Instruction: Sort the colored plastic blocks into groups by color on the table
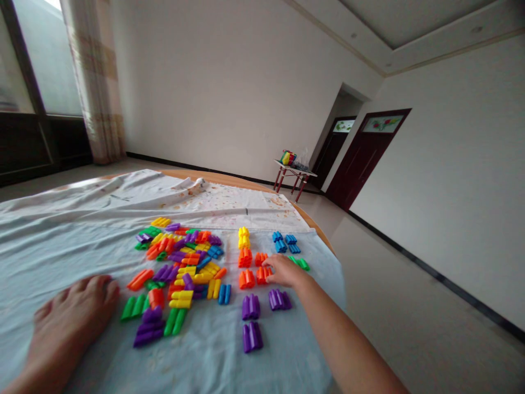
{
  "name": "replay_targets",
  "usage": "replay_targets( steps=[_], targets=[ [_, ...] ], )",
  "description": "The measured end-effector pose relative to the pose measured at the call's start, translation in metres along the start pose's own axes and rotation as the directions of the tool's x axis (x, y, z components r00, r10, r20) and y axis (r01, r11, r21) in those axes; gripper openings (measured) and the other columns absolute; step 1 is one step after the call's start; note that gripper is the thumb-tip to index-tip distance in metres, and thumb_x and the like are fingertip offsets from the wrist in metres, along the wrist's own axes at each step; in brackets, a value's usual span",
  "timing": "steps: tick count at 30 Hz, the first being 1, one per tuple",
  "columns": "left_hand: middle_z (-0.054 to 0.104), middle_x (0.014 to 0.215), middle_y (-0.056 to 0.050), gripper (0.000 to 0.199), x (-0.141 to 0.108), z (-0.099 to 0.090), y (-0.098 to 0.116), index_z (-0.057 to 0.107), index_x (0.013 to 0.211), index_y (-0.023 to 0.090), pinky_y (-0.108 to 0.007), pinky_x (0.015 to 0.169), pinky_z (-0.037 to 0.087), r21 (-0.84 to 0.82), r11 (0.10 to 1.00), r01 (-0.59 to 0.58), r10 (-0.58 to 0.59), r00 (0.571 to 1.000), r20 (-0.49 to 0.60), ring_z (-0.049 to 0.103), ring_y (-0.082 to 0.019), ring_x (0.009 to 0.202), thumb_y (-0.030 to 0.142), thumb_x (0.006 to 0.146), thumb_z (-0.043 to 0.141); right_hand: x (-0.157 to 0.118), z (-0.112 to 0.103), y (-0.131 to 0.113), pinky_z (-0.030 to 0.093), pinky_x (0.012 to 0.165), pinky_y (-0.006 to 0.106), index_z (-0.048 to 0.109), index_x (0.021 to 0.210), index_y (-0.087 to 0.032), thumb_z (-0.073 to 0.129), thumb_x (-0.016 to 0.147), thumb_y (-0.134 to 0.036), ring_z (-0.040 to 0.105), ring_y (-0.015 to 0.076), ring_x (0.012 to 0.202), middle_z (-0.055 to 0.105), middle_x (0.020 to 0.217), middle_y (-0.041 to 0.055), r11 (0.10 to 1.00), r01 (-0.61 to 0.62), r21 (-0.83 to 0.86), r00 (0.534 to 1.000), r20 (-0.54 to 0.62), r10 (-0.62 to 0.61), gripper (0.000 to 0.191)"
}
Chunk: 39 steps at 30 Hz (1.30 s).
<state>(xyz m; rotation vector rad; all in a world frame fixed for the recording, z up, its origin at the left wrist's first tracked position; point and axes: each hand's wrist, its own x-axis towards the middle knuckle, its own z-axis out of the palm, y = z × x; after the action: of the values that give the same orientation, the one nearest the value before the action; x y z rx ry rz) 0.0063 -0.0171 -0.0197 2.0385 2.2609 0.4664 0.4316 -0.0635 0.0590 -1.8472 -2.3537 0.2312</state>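
My left hand (77, 312) lies palm down on the cloth with its fingers stretched out, holding nothing. It is left of a loose pile of ribbed plastic building blocks (191, 271) in purple, orange, yellow, green and blue. On the right, my right hand (287, 271) has its fingertips closed on an orange building block (261, 275); part of the block is hidden. Around it are sorted blocks: other orange blocks (246, 278), yellow blocks (243, 238), blue blocks (279, 242), a green block (301, 263) partly behind my hand, and purple blocks (251, 307) nearer me.
A pale, stained tablecloth (197, 361) covers the round table, whose wooden edge (322, 232) shows at the right. Across the room, a small table (296, 171) holds a colourful bag (287, 157) and clear plastic. Dark red doors (363, 153) are behind it.
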Motion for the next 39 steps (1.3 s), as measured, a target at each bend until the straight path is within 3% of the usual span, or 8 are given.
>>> replay_targets(
  steps=[9,13,19,23,26,30,34,39],
  targets=[
    [0.049,0.127,-0.011,0.051,-0.009,-0.018,0.015,0.051,0.113,0.018,-0.043,0.097,0.027,0.041,0.999,0.018,-0.019,0.999,0.030,0.043,-0.028,0.114,0.043,0.088,0.015,0.002,0.003,0.000,0.044,0.085,0.033,0.070,0.089,-0.020,0.062,0.065,-0.007,0.060,0.0225,0.093,0.068,0.094,0.0050,1.000,0.019,0.013,1.000,0.009,-0.019,0.029],
    [0.049,0.126,-0.013,0.051,-0.012,-0.019,0.017,0.050,0.113,0.016,-0.045,0.097,0.027,0.012,1.000,0.020,-0.020,1.000,0.003,0.043,-0.030,0.114,0.044,0.088,0.015,0.003,-0.001,-0.008,0.043,0.088,0.033,0.067,0.098,-0.018,0.064,0.067,-0.010,0.058,0.0230,0.097,0.066,0.101,0.0070,0.999,0.030,0.046,0.999,-0.037,-0.028,0.032],
    [0.050,0.122,-0.016,0.052,-0.015,-0.022,0.021,0.053,0.109,0.014,-0.048,0.095,0.028,-0.017,1.000,0.018,-0.019,0.999,-0.036,0.043,-0.033,0.114,0.044,0.089,0.015,0.010,0.005,-0.073,0.041,0.090,0.030,0.065,0.099,-0.019,0.058,0.079,-0.014,0.057,0.0170,0.097,0.065,0.099,0.0049,0.952,0.197,0.233,0.961,-0.237,-0.141,0.022],
    [0.051,0.121,-0.015,0.052,-0.017,-0.022,0.019,0.053,0.109,0.015,-0.047,0.095,0.030,-0.014,1.000,0.016,-0.017,0.999,-0.047,0.045,-0.033,0.111,0.043,0.089,0.015,0.018,0.032,-0.129,0.043,0.087,0.029,0.065,0.098,-0.020,0.063,0.079,-0.020,0.058,0.0171,0.094,0.066,0.095,0.0038,0.906,0.317,0.281,0.939,-0.227,-0.258,0.020],
    [0.051,0.122,-0.016,0.050,-0.016,-0.020,0.018,0.054,0.109,0.016,-0.047,0.094,0.031,-0.017,1.000,0.017,-0.018,0.998,-0.053,0.045,-0.034,0.112,0.042,0.089,0.016,0.024,0.051,-0.154,0.043,0.087,0.029,0.065,0.099,-0.020,0.064,0.078,-0.020,0.057,0.0180,0.096,0.065,0.097,0.0045,0.901,0.344,0.263,0.930,-0.228,-0.289,0.021],
    [0.053,0.120,-0.016,0.047,-0.016,-0.019,0.018,0.056,0.106,0.016,-0.048,0.094,0.031,-0.027,1.000,0.012,-0.014,0.997,-0.076,0.047,-0.034,0.110,0.040,0.088,0.020,0.027,0.060,-0.164,0.044,0.083,0.026,0.065,0.097,-0.020,0.058,0.077,-0.012,0.058,0.0161,0.093,0.063,0.095,0.0035,0.907,0.312,0.282,0.942,-0.218,-0.256,0.022],
    [0.055,0.117,-0.016,0.046,-0.016,-0.019,0.018,0.057,0.104,0.016,-0.048,0.093,0.033,-0.037,0.999,0.010,-0.013,0.997,-0.081,0.048,-0.033,0.110,0.039,0.088,0.021,0.020,0.061,-0.161,0.047,0.070,0.022,0.061,0.104,-0.018,0.056,0.078,-0.016,0.060,0.0131,0.076,0.065,0.090,0.0028,0.887,0.181,0.424,0.972,-0.215,-0.096,0.027],
    [0.054,0.118,-0.016,0.046,-0.014,-0.016,0.017,0.057,0.105,0.016,-0.048,0.094,0.032,-0.037,0.999,0.012,-0.015,0.996,-0.086,0.047,-0.033,0.111,0.040,0.088,0.022,0.006,0.061,-0.154,0.047,0.065,0.025,0.065,0.097,-0.020,0.055,0.078,-0.023,0.062,0.0152,0.071,0.068,0.079,0.0013,0.920,0.077,0.385,0.997,-0.054,-0.060,0.021]
  ],
)
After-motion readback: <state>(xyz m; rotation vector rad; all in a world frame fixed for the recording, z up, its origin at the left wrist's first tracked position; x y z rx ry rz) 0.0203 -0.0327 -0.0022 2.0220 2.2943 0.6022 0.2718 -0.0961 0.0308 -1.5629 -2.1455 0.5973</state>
